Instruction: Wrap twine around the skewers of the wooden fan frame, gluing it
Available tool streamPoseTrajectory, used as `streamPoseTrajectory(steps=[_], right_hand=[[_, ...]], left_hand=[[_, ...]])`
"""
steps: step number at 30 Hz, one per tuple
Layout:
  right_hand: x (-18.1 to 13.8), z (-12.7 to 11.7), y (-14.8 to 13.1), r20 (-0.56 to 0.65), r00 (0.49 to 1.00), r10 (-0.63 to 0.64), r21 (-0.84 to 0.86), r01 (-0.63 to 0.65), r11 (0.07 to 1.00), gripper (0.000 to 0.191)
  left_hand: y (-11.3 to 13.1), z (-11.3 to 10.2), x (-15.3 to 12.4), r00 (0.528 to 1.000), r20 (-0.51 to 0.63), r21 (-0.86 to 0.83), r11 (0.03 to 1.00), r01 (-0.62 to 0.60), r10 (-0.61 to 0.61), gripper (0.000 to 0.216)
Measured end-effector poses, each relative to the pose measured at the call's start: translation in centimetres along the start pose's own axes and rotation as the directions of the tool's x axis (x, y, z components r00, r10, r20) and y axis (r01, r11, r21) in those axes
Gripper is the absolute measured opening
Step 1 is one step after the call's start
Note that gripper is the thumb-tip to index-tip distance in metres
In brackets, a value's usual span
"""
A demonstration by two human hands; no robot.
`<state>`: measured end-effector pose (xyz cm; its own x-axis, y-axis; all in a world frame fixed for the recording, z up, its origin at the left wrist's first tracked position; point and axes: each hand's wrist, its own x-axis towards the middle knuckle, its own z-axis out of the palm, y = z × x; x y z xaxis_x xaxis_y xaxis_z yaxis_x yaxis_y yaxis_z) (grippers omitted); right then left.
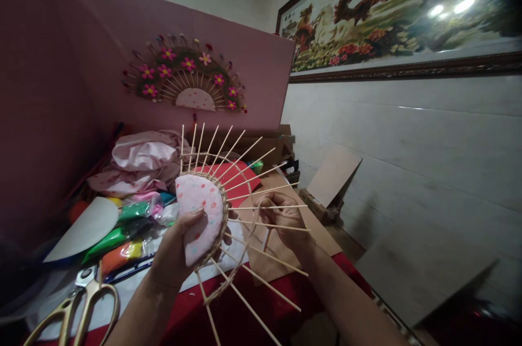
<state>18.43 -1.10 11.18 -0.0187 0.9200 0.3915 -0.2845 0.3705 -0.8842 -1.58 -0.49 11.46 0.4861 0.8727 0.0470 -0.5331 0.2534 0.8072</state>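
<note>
My left hand (pixel 173 253) grips a half-round padded fan base (pixel 203 199) covered in white fabric with small coloured dots, thumb on its face and fingers behind. Thin wooden sticks (pixel 240 174) spread out from its curved, braided edge. A loop of twine (pixel 249 245) runs across the sticks in an arc, partway out from the base. Beside the sticks on the right, my right hand (pixel 285 218) is closed in a pinch on the twine near one stick. Its fingertips partly hide the twine there.
Gold-handled scissors (pixel 84 302) lie at the lower left, near bagged coloured clay (pixel 118 253) and a white half-round piece (pixel 87 229). Bunched pink cloth (pixel 142 158) sits behind. Red paper (pixel 240 180) and brown card (pixel 318 237) lie on the table. A flowered fan (pixel 187 71) hangs on the pink panel.
</note>
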Motion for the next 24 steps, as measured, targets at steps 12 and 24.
streamPoseTrajectory(steps=[12, 24], right_hand=[[-0.2, 1.3, 1.2, -0.185, 0.972, -0.145, -0.043, 0.139, 0.989, 0.028], [-0.1, 1.9, 1.6, -0.222, 0.954, -0.203, -0.078, 0.19, 0.979, 0.03]], left_hand=[[-0.2, -0.6, 0.2, 0.998, 0.045, -0.006, 0.999, 0.036, -0.036, 0.031], [0.0, 0.2, 0.3, 0.998, -0.047, -0.056, 0.997, 0.046, -0.048, 0.025]])
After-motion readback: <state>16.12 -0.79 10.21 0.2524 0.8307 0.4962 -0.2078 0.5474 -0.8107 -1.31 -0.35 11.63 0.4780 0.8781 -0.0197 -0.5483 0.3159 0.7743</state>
